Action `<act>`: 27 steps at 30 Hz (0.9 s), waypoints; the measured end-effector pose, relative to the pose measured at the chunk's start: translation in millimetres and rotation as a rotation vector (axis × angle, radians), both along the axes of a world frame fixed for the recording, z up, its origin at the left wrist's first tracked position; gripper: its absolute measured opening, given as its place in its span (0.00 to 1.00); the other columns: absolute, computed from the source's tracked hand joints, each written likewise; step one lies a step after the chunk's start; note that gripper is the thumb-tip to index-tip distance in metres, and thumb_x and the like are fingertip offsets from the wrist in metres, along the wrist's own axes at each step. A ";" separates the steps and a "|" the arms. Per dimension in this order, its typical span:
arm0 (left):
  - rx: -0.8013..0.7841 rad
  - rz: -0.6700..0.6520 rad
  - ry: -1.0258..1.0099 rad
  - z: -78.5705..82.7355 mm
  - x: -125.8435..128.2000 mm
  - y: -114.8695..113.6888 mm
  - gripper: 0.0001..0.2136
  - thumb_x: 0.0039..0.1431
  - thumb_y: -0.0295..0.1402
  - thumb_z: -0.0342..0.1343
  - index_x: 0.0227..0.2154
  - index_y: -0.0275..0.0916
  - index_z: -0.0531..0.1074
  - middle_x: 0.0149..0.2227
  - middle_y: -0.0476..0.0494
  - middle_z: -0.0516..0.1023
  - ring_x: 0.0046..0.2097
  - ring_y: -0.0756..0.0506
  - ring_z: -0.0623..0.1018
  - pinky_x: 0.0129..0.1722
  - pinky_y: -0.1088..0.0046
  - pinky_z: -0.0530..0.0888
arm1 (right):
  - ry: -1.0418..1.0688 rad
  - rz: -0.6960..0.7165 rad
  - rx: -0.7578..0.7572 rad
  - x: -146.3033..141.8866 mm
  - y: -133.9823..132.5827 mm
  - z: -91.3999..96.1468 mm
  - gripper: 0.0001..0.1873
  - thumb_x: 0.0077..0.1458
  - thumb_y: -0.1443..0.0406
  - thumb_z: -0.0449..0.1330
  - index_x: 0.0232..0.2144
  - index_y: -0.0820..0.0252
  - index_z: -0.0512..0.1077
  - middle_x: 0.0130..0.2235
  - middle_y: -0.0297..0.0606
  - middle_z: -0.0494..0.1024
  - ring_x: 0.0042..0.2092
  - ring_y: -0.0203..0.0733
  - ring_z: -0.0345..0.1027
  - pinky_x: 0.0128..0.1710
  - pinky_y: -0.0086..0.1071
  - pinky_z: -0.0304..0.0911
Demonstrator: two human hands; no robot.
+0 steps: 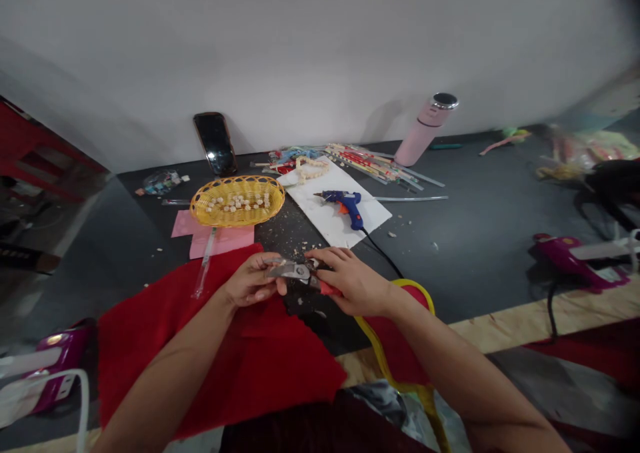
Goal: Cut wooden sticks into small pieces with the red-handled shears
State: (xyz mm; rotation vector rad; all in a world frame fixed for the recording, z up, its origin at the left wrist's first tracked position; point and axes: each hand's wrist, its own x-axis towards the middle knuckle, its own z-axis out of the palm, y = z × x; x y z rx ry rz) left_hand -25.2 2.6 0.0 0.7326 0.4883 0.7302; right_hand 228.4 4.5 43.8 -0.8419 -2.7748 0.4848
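Note:
My right hand (353,278) is closed around a pair of red-handled pliers (301,272), whose metal jaws point left. Fingers of my left hand (254,281) are pinched together at the tips of those jaws. Whatever small piece they hold is too small to make out. Below my left hand lies a red cloth (260,366), and pale crumbs are scattered on the dark table just beyond the pliers. A yellow wicker basket (237,221) with small pale pieces in it stands beyond my left hand. A blue glue gun (345,203) rests on a white sheet (311,206) beyond my right hand.
Several patterned sticks (367,161) lie behind the sheet, near a pink flask (425,129). A phone (216,143) leans on the wall. Pink paper (225,239) sits under the basket. Purple clamps (580,259) grip the table edge at both sides. The glue gun's cord (383,253) runs towards my right forearm.

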 end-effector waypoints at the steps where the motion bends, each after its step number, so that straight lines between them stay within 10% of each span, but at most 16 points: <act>1: -0.003 0.004 -0.006 -0.6 -0.1 0.2 0.11 0.49 0.31 0.62 0.37 0.35 0.73 0.27 0.40 0.80 0.11 0.59 0.63 0.08 0.89 0.52 | -0.001 -0.010 0.001 -0.6 -0.1 -0.9 0.15 0.51 0.69 0.54 0.43 0.59 0.69 0.59 0.44 0.58 0.55 0.50 0.55 0.52 0.45 0.54; 27: 0.247 0.434 0.539 -4.2 24.2 0.5 0.10 0.53 0.38 0.58 0.29 0.35 0.72 0.18 0.52 0.70 0.19 0.54 0.68 0.17 0.81 0.67 | -0.011 -0.256 0.015 -10.0 -8.4 -11.5 0.07 0.51 0.67 0.55 0.34 0.60 0.70 0.50 0.46 0.65 0.47 0.48 0.61 0.47 0.40 0.59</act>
